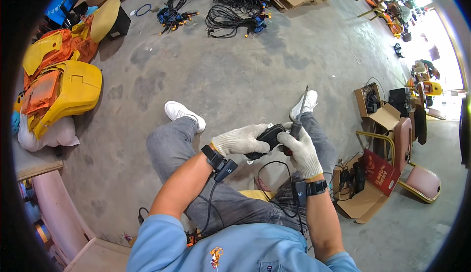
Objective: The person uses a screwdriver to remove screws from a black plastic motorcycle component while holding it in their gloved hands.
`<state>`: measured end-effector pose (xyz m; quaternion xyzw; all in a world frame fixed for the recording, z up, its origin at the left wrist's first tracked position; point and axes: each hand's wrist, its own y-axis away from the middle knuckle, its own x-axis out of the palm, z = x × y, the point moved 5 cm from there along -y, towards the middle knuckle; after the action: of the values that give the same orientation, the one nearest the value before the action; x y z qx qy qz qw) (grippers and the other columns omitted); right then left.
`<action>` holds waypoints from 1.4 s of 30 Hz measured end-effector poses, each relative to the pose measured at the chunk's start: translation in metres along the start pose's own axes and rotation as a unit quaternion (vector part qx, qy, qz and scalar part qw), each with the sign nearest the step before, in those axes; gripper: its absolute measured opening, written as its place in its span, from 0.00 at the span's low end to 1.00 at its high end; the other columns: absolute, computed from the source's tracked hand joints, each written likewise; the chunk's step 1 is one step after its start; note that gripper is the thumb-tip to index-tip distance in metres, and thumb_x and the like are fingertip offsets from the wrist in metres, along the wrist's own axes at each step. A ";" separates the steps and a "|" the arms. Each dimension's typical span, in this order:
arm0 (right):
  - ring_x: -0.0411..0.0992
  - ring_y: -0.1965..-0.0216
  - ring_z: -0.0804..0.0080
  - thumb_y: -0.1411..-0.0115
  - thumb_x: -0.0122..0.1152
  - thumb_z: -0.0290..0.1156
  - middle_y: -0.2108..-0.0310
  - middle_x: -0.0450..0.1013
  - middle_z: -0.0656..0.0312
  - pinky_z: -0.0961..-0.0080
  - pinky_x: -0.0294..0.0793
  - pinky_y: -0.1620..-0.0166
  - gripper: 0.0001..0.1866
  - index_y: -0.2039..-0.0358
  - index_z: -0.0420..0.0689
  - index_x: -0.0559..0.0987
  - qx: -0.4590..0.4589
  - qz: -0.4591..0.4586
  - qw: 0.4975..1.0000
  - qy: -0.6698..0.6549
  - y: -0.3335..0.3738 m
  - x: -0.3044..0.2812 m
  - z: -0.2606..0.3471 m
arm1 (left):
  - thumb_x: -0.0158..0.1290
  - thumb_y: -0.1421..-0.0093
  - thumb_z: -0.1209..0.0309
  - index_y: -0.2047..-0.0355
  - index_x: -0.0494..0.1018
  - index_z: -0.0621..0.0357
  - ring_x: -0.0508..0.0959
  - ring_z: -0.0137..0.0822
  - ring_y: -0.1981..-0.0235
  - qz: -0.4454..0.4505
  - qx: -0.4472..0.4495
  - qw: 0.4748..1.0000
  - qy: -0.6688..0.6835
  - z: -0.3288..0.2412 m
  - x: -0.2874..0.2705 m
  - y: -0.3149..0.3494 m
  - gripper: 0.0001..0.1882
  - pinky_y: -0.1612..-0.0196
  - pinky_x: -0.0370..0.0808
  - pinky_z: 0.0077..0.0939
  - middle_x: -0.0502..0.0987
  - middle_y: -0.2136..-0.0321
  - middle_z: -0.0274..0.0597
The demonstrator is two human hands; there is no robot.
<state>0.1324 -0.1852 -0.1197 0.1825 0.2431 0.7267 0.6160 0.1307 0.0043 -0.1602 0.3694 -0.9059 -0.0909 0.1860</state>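
Note:
Both my hands wear white knitted gloves and meet above my lap. My left hand point(239, 141) is closed around a small black plastic device point(268, 138) with rounded edges. In my right hand point(305, 155) sits a screwdriver point(299, 119), its long shaft pointing up and away from me. The right thumb also presses against the black device's right end. The gloves cover part of the device, so its exact kind cannot be made out. Black straps with small modules and cables circle both wrists.
Yellow and orange plastic shells point(73, 88) are piled at the left. Black cable bundles point(235, 19) lie on the floor ahead. To the right stand an open cardboard box point(360, 206) with black cords, a pink-seated chair point(423, 181) and another box point(363, 103).

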 end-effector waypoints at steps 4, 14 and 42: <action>0.74 0.70 0.80 0.37 0.72 0.31 0.66 0.79 0.66 0.81 0.72 0.67 0.17 0.49 0.40 0.80 -0.043 -0.043 0.998 0.002 -0.003 -0.010 -0.001 | 0.62 0.34 0.60 0.30 0.67 0.61 0.81 0.29 0.61 -0.164 -0.016 0.986 -0.034 0.018 -0.021 -0.010 0.36 0.57 0.81 0.27 0.81 0.56 0.39; 0.80 0.62 0.73 0.33 0.68 0.23 0.57 0.81 0.62 0.73 0.85 0.61 0.13 0.49 0.44 0.78 -0.029 -0.075 0.987 -0.139 -0.007 -0.043 -0.019 | 0.53 0.26 0.38 0.34 0.73 0.59 0.82 0.33 0.60 -0.104 -0.041 0.984 0.142 0.044 -0.030 -0.018 0.38 0.55 0.82 0.32 0.82 0.53 0.43; 0.69 0.73 0.78 0.28 0.60 0.49 0.68 0.72 0.65 0.74 0.71 0.69 0.20 0.59 0.42 0.79 0.048 -0.070 0.996 -0.040 -0.068 -0.016 -0.063 | 0.59 0.28 0.64 0.25 0.59 0.64 0.86 0.41 0.53 -0.224 0.146 0.920 0.287 -0.015 -0.062 0.020 0.37 0.50 0.88 0.33 0.79 0.44 0.56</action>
<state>0.1546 -0.2008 -0.2099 0.2235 0.2649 0.6612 0.6654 0.1645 0.0614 -0.1573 0.5961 -0.7105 0.1124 0.3566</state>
